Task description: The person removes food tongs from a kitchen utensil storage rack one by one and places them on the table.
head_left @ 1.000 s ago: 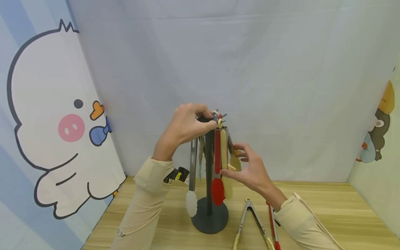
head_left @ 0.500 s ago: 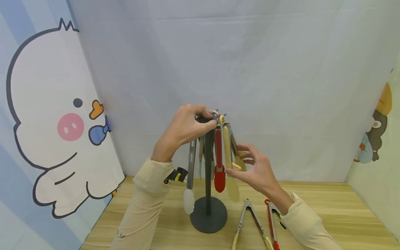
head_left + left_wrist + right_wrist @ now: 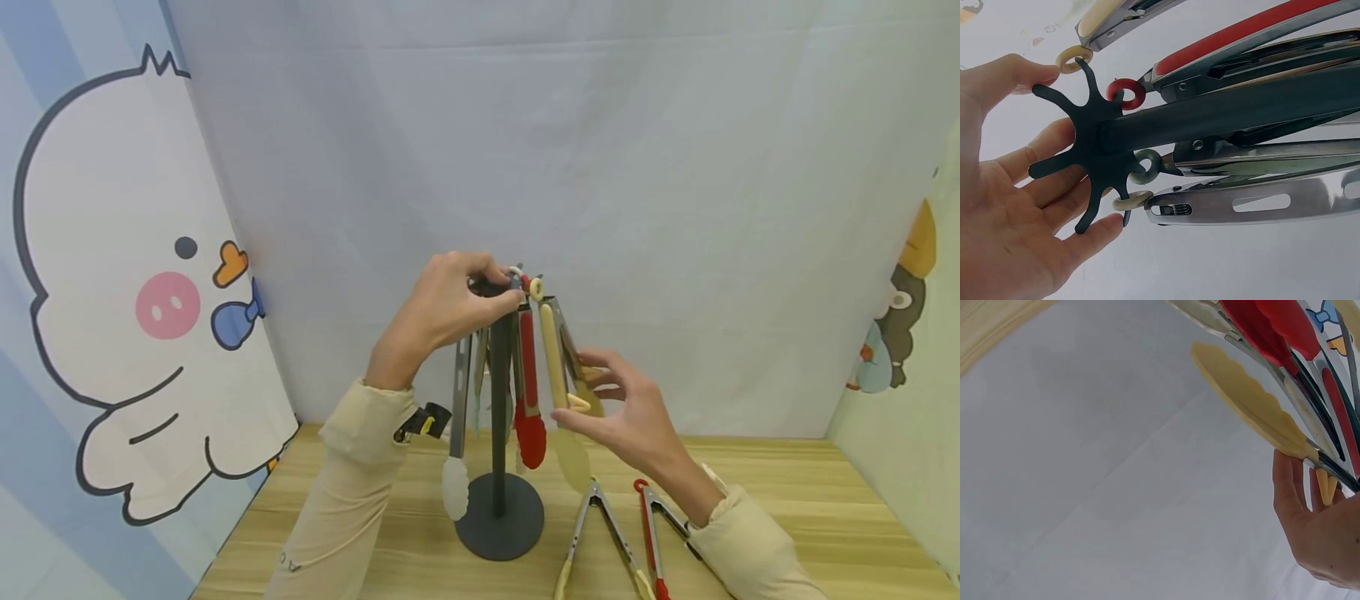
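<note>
Right hand (image 3: 628, 408) pinches yellow tongs (image 3: 553, 354) hung by their ring (image 3: 1067, 52) on the rack (image 3: 498, 392) my side's left hand (image 3: 459, 298) grips; probably light, stiff, springy, best squeezed mid-arm above the tips (image 3: 572, 462).

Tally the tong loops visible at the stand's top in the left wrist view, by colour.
Cream loops: 2
Red loop: 1
Grey-green loop: 1
Total visible: 4
</note>
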Available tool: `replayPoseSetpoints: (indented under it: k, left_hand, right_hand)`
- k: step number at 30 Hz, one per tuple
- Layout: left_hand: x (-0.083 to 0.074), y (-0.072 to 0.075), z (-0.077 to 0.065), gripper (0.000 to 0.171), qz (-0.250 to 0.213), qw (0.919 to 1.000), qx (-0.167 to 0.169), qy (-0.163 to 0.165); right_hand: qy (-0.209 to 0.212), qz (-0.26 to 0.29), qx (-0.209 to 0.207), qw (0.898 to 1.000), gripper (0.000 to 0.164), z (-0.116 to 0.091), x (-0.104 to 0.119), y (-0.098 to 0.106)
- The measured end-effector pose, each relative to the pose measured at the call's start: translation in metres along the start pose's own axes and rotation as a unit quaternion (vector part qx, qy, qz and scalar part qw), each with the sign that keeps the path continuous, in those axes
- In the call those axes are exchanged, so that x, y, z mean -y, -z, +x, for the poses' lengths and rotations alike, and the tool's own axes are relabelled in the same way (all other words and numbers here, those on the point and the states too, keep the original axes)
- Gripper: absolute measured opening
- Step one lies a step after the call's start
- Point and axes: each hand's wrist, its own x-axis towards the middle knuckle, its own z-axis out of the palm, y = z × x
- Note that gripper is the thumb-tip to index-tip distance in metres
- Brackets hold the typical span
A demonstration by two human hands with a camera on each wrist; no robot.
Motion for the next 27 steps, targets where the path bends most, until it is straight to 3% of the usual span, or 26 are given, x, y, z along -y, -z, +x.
replayPoseSetpoints:
  k: [6, 14, 27]
  left_hand:
    - [0.001, 0.000, 0.000, 0.021, 0.006, 1.0000, -0.004, -0.003]
    - [0.002, -0.001, -0.001, 0.020, 0.006, 0.9999, -0.006, -0.005]
    - [0.002, -0.001, -0.002, 0.021, -0.001, 0.9999, -0.011, -0.006]
  right_hand:
    - [0.012, -0.018, -0.007, 1.000, 0.066, -0.005, -0.016, 0.004]
    - [0.039, -0.039, -0.019, 0.998, 0.067, -0.013, -0.017, 0.013]
    - [0.027, -0.081, -0.036, 0.996, 0.066, -0.028, -0.016, 0.034]
